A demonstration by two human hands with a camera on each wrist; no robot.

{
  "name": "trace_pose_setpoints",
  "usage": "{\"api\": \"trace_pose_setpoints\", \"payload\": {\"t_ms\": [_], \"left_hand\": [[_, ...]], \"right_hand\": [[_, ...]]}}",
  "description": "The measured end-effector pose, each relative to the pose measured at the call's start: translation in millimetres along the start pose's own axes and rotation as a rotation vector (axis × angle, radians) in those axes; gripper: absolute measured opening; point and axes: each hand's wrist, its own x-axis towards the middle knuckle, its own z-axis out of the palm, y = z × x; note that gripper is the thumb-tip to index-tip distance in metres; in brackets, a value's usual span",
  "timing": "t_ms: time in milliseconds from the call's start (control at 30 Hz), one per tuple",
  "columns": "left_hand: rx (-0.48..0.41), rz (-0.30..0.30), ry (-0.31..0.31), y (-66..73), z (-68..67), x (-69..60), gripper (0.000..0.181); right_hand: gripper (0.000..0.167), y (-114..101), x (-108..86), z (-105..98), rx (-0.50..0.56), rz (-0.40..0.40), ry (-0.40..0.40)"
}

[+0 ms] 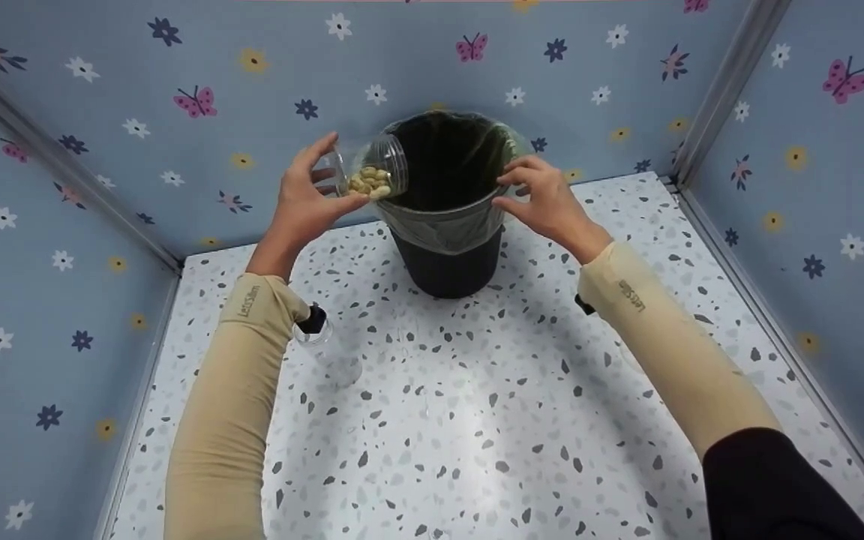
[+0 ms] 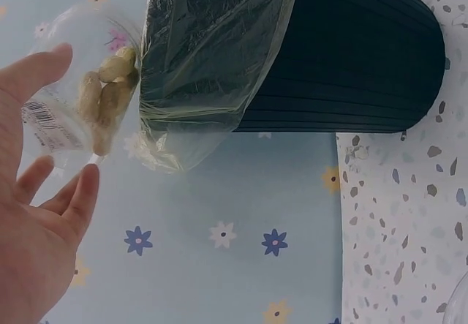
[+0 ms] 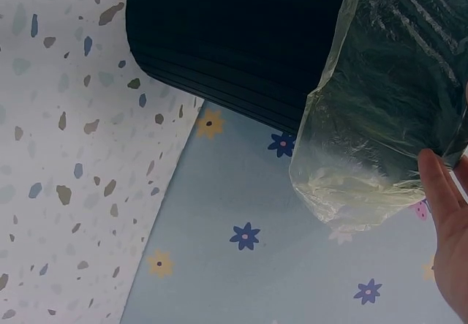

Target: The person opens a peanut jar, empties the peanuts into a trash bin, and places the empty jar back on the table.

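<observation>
A clear plastic jar [image 1: 396,161] with peanuts [image 1: 369,182] in it lies sideways in my left hand [image 1: 308,191]. Thumb and fingers curl round the jar, whose one end is beside the left rim of a black trash bin [image 1: 447,262]. The peanuts rest along the jar's lower side, and a barcode label [image 2: 53,125] shows in the left wrist view. My right hand [image 1: 548,199] grips the bin's right rim over a see-through bin liner [image 3: 365,148] folded down outside. Part of that hand is cut off in the right wrist view.
Another clear container [image 1: 331,356] stands on the speckled white surface [image 1: 432,420], partly behind my left wrist. A clear curved edge [image 1: 629,356] shows beside my right forearm. Blue patterned panels [image 1: 199,150] rise behind the bin and on both sides.
</observation>
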Motion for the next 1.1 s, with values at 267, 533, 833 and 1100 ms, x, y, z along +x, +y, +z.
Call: {"api": "trace_pose_setpoints", "payload": {"t_ms": [267,533,833,1100], "left_hand": [[0.029,0.019,-0.032,2.1,1.1,0.2,0.09],[0.071,0.073,-0.022,4.4,2.4,0.4,0.089],[0.061,0.059,-0.031,4.9,1.5,2.5,0.09],[0.072,0.065,-0.032,4.1,1.7,2.6,0.09]], "right_hand": [[0.029,0.0,-0.7,0.9,-0.005,0.018,-0.009],[0.028,0.1,-0.7,0.1,0.001,0.004,-0.005],[0.028,0.6,-0.8,-0.1,0.007,0.0,0.01],[0.028,1.7,-0.9,1.2,0.02,-0.015,0.019]]}}
